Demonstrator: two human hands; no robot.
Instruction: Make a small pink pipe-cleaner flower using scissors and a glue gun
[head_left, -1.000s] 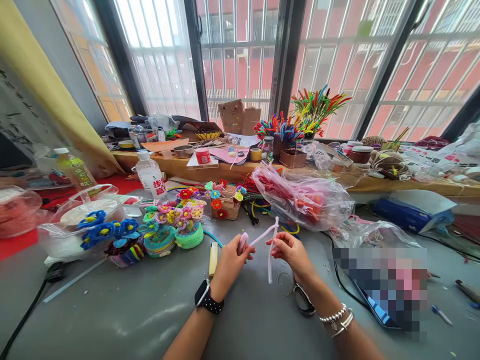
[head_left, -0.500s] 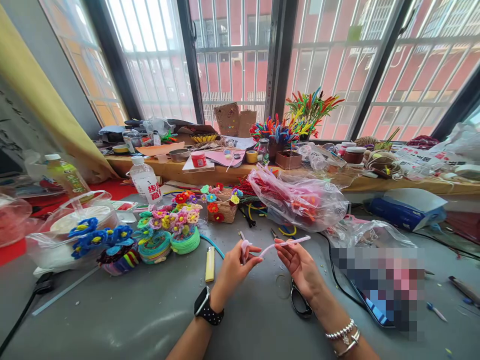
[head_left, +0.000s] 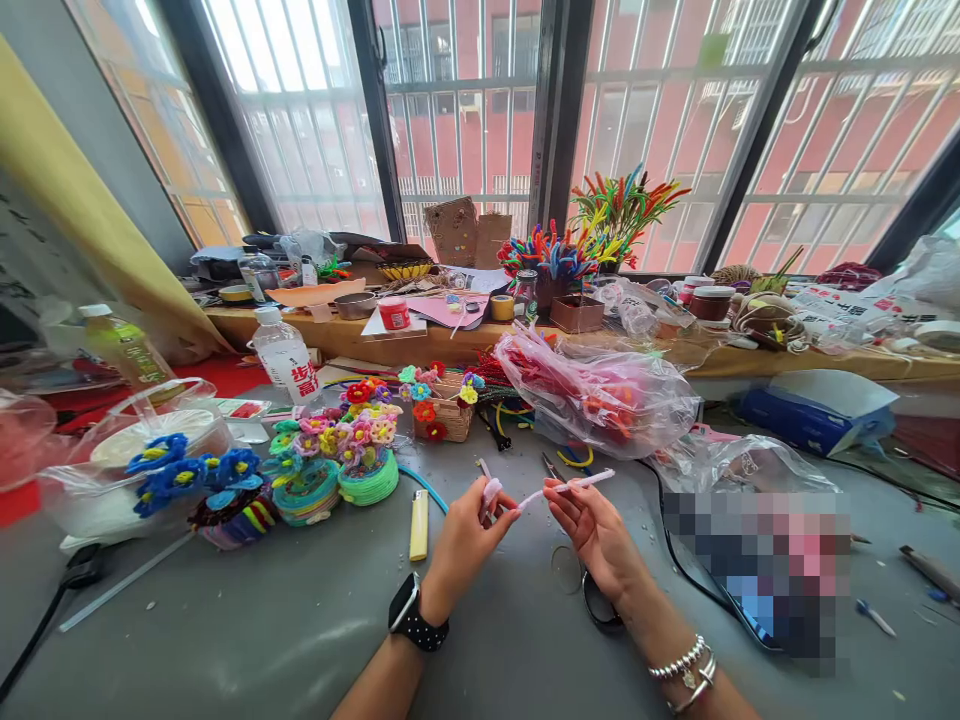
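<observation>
A pale pink pipe cleaner (head_left: 595,479) stretches between my two hands above the grey table. My left hand (head_left: 471,532), with a watch on the wrist, is closed on its looped end; a small pale loop shows over the fingers. Thumb and fingertips of my right hand (head_left: 589,530) pinch the straight length, and its free end sticks out to the right. Partly under my right hand lie black-handled scissors (head_left: 600,602). A pale yellow lighter (head_left: 418,525) lies just left of my left hand.
Fuzzy flowers in coiled pots (head_left: 369,478) stand at the left, near a water bottle (head_left: 283,357). Behind my hands are a small flower-trimmed basket (head_left: 450,415) and a plastic bag of pink and red material (head_left: 600,395). A black cable (head_left: 666,530) runs at the right.
The pale loop at my left fingers sits a little lower and looks smaller. Both hands keep their hold on the pipe cleaner, and the camera view has shifted slightly.
</observation>
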